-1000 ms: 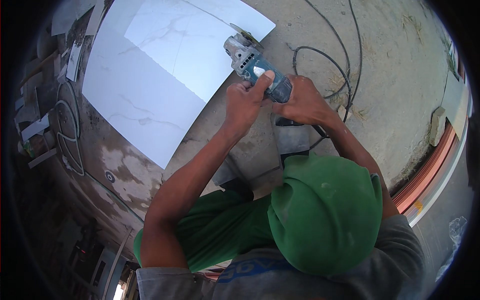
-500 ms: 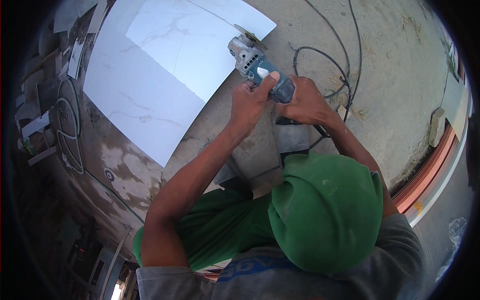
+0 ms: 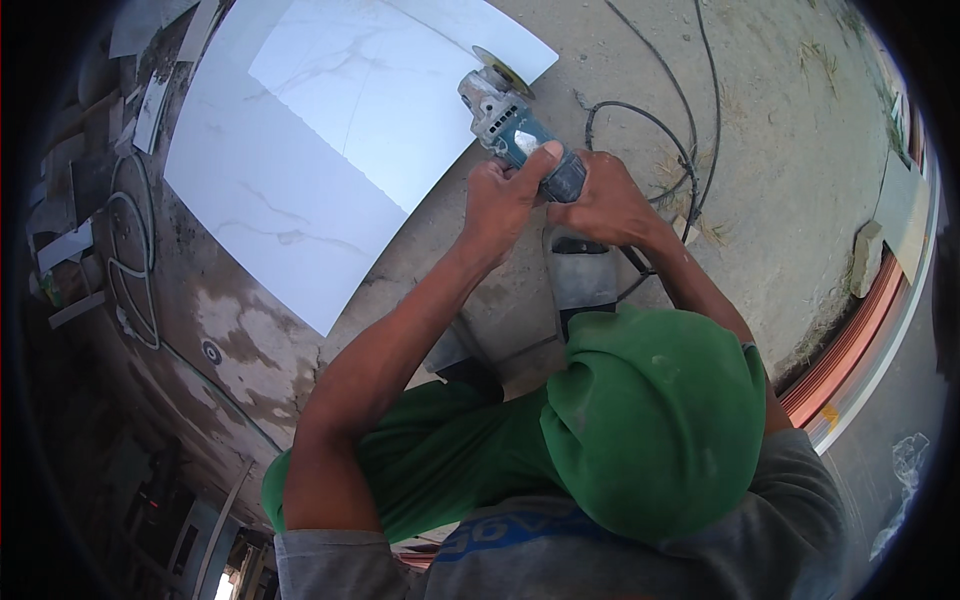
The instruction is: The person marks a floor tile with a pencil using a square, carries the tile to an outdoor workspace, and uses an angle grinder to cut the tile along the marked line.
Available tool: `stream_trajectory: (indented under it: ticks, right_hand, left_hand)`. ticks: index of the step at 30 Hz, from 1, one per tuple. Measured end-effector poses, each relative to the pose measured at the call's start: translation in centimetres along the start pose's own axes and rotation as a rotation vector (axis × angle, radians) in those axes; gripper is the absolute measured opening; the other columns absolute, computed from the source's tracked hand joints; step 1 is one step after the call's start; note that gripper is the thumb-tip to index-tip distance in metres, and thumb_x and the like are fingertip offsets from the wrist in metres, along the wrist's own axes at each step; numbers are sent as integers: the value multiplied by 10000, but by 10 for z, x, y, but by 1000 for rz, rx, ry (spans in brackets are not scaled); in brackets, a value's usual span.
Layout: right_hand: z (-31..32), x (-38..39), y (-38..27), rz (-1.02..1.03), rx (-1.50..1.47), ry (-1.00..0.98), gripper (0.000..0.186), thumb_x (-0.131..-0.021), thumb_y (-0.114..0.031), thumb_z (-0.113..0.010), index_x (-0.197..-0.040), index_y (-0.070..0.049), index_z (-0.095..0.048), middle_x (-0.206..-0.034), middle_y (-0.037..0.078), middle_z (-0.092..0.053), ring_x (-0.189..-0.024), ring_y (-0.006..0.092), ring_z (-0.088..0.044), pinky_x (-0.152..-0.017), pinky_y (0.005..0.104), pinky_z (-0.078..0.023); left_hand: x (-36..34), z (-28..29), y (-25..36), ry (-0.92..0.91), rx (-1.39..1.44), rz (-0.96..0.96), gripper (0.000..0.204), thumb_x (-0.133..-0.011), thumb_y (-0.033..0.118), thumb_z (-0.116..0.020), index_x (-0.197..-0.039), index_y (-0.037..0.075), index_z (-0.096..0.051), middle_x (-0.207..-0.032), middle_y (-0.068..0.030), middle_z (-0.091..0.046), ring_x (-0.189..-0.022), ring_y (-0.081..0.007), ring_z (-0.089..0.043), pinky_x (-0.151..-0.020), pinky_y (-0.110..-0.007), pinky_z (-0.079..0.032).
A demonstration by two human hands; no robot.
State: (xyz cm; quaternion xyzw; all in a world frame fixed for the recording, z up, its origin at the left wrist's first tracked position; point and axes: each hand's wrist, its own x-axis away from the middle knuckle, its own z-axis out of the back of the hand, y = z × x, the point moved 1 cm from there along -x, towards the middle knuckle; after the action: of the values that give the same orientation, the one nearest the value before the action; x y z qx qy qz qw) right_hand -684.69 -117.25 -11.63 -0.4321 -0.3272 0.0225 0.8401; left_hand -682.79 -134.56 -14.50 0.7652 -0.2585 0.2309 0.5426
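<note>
An angle grinder (image 3: 530, 140) with a teal body and a dusty grey head is held in both my hands. My left hand (image 3: 500, 195) wraps the body from the left, its thumb lying along the top. The rear end is gripped by my right hand (image 3: 612, 200). The grinder's thin round disc (image 3: 503, 72) stands on edge at the far right part of a large white marbled slab (image 3: 290, 190). A thin line runs across the slab away from the disc. Whether the disc touches the surface, I cannot tell.
A black cord (image 3: 690, 120) loops on the concrete ground to the right. My shoe (image 3: 583, 275) is below the grinder. Offcuts (image 3: 65, 245) and a pale hose (image 3: 150, 260) lie at the left. A stone chunk (image 3: 866, 260) and reddish profiles (image 3: 840, 355) are at the right.
Very little differs. The view has shifted slightly, and both hands keep the same grip on the grinder, with the disc at nearly the same place on the slab.
</note>
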Motion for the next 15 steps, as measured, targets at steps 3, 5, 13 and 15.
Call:
stream_trajectory:
  ticks: [3, 5, 13, 15]
  right_hand:
    - [1, -5, -7, 8, 22, -11, 366, -691, -254, -749, -845, 74, -695, -806, 257, -723, -746, 397, -718, -733, 452, -563]
    - [1, -7, -10, 17, 19, 2, 364, -690, -257, -749, -835, 73, -694, -797, 255, -722, -738, 395, -716, -730, 451, -563]
    - [4, -30, -32, -10, 28, -32, 373, -694, -271, -744, -846, 69, -713, -787, 244, -723, -725, 370, -706, -740, 442, -558]
    - [3, -37, -37, 77, 9, -11, 379, -694, -277, -743, -841, 71, -718, -784, 234, -727, -714, 352, -703, -729, 439, -556]
  left_hand:
    - [-2, 4, 3, -5, -21, 10, 498, -973, 382, -770, -1145, -77, -685, -1081, -132, -739, -948, -169, -732, -946, -355, -598]
    - [-3, 4, 6, -6, -5, 0, 499, -972, 385, -771, -1144, -76, -685, -1079, -131, -739, -944, -168, -731, -945, -356, -598]
    - [-12, 16, 26, 36, 0, -19, 561, -968, 457, -764, -1141, -72, -693, -1064, -116, -740, -951, -162, -714, -926, -354, -580]
    - [-15, 21, 32, 53, -8, -32, 576, -964, 469, -765, -1138, -75, -694, -1055, -115, -739, -938, -161, -710, -904, -347, -575]
